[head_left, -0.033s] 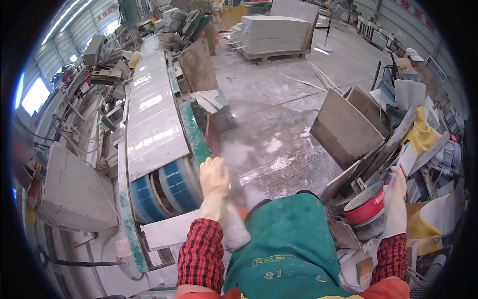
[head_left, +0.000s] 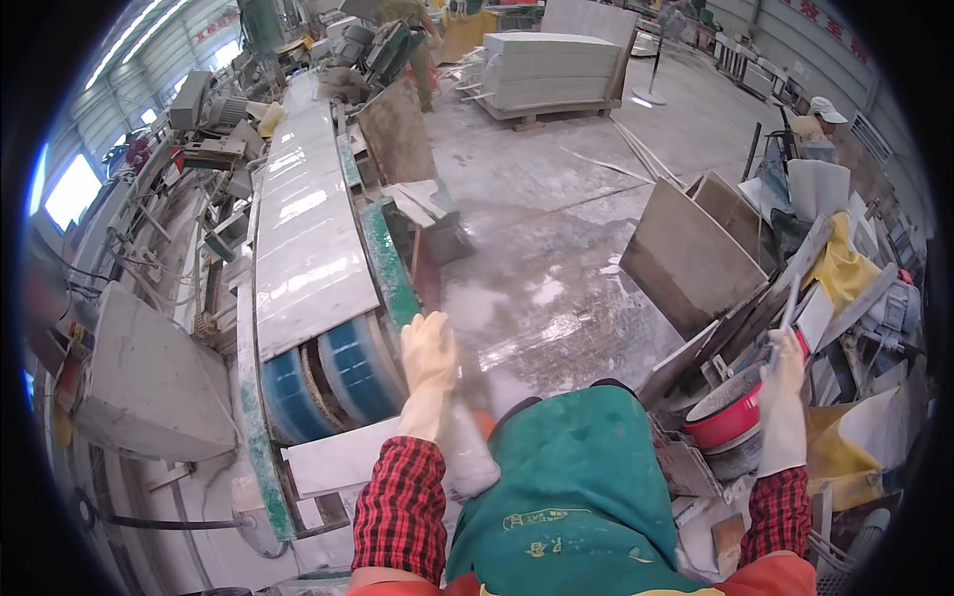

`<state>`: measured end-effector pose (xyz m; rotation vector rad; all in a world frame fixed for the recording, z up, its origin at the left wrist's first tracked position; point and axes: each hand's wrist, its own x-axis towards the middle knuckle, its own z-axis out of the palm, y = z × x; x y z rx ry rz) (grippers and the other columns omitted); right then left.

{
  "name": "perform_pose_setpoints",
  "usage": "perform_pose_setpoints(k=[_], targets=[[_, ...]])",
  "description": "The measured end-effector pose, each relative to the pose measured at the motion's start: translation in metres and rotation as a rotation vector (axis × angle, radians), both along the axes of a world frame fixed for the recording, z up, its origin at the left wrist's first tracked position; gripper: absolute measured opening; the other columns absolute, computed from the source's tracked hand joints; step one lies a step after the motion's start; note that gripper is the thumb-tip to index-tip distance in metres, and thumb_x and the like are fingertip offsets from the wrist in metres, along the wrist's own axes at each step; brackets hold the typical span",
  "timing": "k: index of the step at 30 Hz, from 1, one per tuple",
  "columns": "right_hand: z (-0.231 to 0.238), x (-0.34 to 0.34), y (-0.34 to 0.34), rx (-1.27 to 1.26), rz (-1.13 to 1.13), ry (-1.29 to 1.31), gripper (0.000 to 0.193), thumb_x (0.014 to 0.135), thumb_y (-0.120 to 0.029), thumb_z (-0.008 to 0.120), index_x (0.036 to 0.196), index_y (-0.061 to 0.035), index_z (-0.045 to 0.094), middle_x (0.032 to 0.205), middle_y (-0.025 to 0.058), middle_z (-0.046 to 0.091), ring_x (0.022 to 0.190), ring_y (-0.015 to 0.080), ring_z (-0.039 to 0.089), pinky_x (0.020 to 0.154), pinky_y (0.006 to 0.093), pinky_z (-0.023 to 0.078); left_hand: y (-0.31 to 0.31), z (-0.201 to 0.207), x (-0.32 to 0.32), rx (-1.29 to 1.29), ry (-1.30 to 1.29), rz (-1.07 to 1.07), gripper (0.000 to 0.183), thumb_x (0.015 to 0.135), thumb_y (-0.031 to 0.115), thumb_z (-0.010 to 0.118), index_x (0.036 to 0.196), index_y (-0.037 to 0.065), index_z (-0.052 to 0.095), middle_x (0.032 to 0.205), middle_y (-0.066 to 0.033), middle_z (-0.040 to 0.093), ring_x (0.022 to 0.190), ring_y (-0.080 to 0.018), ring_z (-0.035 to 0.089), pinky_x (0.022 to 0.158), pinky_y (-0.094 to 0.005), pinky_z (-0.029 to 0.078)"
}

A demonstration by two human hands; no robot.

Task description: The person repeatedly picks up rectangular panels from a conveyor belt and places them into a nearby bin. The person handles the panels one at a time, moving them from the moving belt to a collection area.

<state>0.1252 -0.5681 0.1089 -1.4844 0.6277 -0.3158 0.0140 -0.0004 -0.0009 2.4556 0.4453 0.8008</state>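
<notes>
My left hand (head_left: 429, 363), in a pale rubber glove, rests at the near end of a green side rail (head_left: 390, 260), its fingers curled over the edge. Beside it are the blue rollers (head_left: 350, 363) of a long conveyor, which carries a glossy pale stone slab (head_left: 310, 238). My right hand (head_left: 783, 397), also gloved, is closed round a thin grey stick (head_left: 792, 301) that points up and away. Just left of that hand stands a round tub with a red band (head_left: 730, 417). The stick's lower end is hidden by the glove.
Brown boards (head_left: 691, 258) and scrap lean together at the right, with a yellow cloth (head_left: 843, 263). A stack of white slabs (head_left: 552, 74) sits on a pallet at the back. Another person (head_left: 820, 119) is at the far right. A large pale block (head_left: 149, 377) stands at left.
My right hand has tilted and shifted slightly left, and the thin stick in it now shows clearly. My left hand stays in place.
</notes>
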Motion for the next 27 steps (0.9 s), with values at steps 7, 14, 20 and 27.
perform_pose_setpoints(k=[7, 14, 20, 27], targets=[[0.016, 0.015, 0.177, -0.187, 0.849, -0.24, 0.072, 0.059, -0.006, 0.079, 0.129, -0.0075, 0.062, 0.116, 0.0063, 0.064, 0.1, 0.019, 0.062, 0.088, 0.0309, 0.049, -0.081, 0.051, 0.02, -1.382, -0.068, -0.455, 0.057, 0.1, 0.026, 0.058, 0.148, 0.004, 0.038, 0.144, -0.0127, 0.052, 0.128, -0.0314, 0.054, 0.109, -0.0399, 0.041], [0.059, -0.028, 0.363, -1.017, 1.673, -0.812, 0.069, 0.057, -0.022, 0.081, 0.124, -0.0217, 0.064, 0.124, 0.0111, 0.063, 0.116, 0.0297, 0.059, 0.096, 0.0396, 0.053, -0.037, 0.028, -0.031, -1.471, -0.384, -0.454, 0.043, 0.103, 0.03, 0.043, 0.142, 0.012, 0.041, 0.149, -0.0103, 0.044, 0.139, -0.0278, 0.039, 0.113, -0.0457, 0.033], [0.034, -0.041, 0.429, -0.988, 1.657, -1.27, 0.053, 0.068, -0.031, 0.08, 0.115, -0.0121, 0.063, 0.12, 0.0107, 0.06, 0.111, 0.0326, 0.057, 0.093, 0.0436, 0.05, 0.038, 0.04, -0.106, -1.78, -0.775, 0.024, 0.041, 0.105, 0.019, 0.041, 0.139, -0.004, 0.039, 0.141, -0.0213, 0.049, 0.129, -0.0388, 0.051, 0.109, -0.0471, 0.047], [-0.018, 0.037, 0.307, -1.156, 1.449, -0.789, 0.054, 0.077, -0.029, 0.076, 0.125, -0.0126, 0.061, 0.128, 0.0144, 0.061, 0.118, 0.0336, 0.057, 0.098, 0.0428, 0.05, 0.126, -0.002, -0.118, -1.7, -0.894, 0.508, 0.038, 0.104, 0.017, 0.044, 0.135, -0.006, 0.042, 0.141, -0.0196, 0.05, 0.13, -0.0383, 0.051, 0.108, -0.0468, 0.049]])
